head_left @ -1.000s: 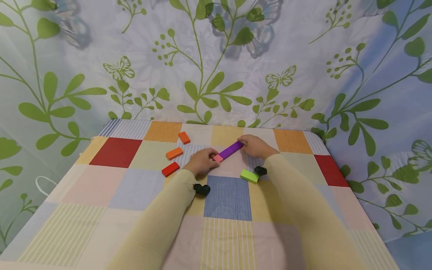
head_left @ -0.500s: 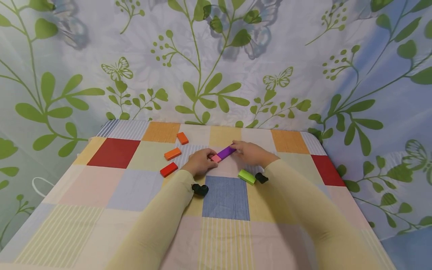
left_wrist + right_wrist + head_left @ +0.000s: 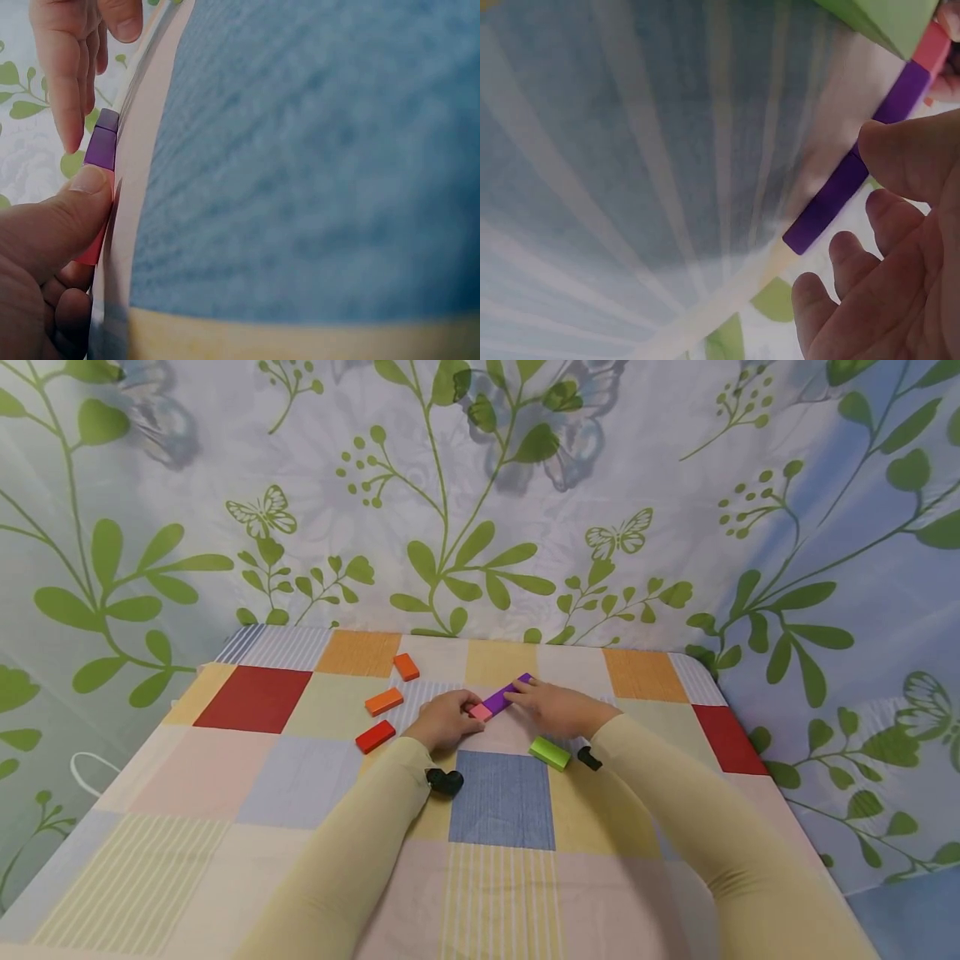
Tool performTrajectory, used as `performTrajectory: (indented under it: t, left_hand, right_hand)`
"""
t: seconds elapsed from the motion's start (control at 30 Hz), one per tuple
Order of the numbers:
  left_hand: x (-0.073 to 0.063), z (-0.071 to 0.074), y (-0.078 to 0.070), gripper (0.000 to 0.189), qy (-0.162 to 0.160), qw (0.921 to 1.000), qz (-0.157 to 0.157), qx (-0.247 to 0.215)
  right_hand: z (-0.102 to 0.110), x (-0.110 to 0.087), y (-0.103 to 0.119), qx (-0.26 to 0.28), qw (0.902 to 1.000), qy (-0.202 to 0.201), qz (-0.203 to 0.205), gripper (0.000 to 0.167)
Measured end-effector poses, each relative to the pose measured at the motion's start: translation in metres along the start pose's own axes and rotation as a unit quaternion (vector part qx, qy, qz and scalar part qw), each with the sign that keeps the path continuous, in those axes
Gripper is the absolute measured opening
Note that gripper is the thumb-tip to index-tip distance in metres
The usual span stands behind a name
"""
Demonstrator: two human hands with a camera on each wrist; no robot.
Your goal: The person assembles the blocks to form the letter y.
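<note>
My left hand (image 3: 442, 720) pinches a pink block (image 3: 94, 249) between thumb and fingers. Two purple blocks (image 3: 497, 701) (image 3: 826, 204) continue from it end to end, forming one slanted line on the table. Over that line is my right hand (image 3: 566, 708), its fingers extended and hiding part of the purple in the head view. Seen from the right wrist, the thumb lies across the seam between the purple blocks; whether it touches them I cannot tell. A light green block (image 3: 550, 753) lies just below the right hand.
Left of my left hand lie a red block (image 3: 375, 737), an orange block (image 3: 384, 702) and a darker orange block (image 3: 406, 667), all apart. A patchwork cloth (image 3: 502, 797) covers the table. Behind its far edge hangs a leaf-patterned curtain (image 3: 315, 527).
My right hand has let go of the far tip of the purple blocks and moved left and nearer along the line. The left hand stays on the pink block.
</note>
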State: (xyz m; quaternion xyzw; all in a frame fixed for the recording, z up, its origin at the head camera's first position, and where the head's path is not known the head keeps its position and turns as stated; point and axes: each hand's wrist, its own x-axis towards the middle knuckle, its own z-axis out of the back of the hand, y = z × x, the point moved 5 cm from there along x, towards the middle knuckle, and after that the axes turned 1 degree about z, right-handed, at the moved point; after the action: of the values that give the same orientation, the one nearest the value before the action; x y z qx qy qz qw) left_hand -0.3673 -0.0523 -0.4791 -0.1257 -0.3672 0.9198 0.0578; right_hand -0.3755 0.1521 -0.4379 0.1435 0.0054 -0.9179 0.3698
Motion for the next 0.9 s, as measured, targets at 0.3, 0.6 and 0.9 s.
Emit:
performTrajectory:
  t: [0.3, 0.6, 0.9]
  left_hand:
    - [-0.001, 0.001, -0.001, 0.04, 0.004, 1.0, 0.001, 0.006]
    - [0.0, 0.001, -0.003, 0.041, 0.004, 0.9997, -0.015, 0.02]
    - [0.0, 0.001, -0.002, 0.041, 0.001, 0.9992, -0.026, 0.032]
  right_hand:
    - [-0.002, 0.005, 0.015, -0.059, 0.9973, 0.01, 0.042, 0.077]
    - [-0.006, 0.006, 0.022, -0.051, 0.9976, 0.026, 0.041, 0.075]
    - [-0.011, 0.008, 0.02, -0.015, 0.9983, 0.045, 0.034, 0.073]
